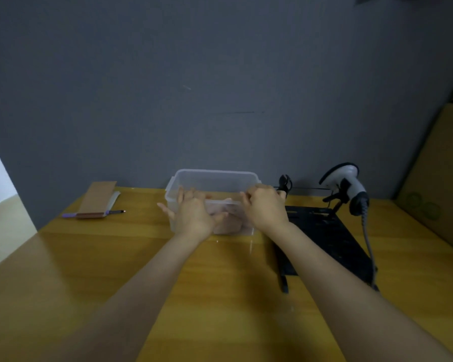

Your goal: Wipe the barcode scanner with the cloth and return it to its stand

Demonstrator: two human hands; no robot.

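- Two bare forearms reach forward over a yellow wooden worktop (115, 270) towards a grey wall.
- A clear plastic box (215, 180) with no lid stands at the far middle of the worktop, and both hands are at its near rim.
- The left hand (194, 214) lies against the near left side of the box, fingers spread and loosely open; its fingertips reach over the rim. Whether it grips anything cannot be told.
- The right hand (266, 206) is curled at the near right corner of the box, fingers bent over the rim and closed on it.
- Something pinkish (230, 223) lies in the bottom of the box, between and just beyond the two hands. It is blurred through the plastic; it may be the cloth, but that is unclear.
- The barcode scanner (347, 184), white and black, sits head-up in its stand (335, 199), to the right of the right hand and apart from it. Its coiled cable (368, 236) hangs down towards the viewer.
- A flat black plate (327, 239) lies on the worktop just right of the right wrist, below the scanner.
- Well to the left of the left hand lie a pen (94, 214) and a brown card (98, 195).
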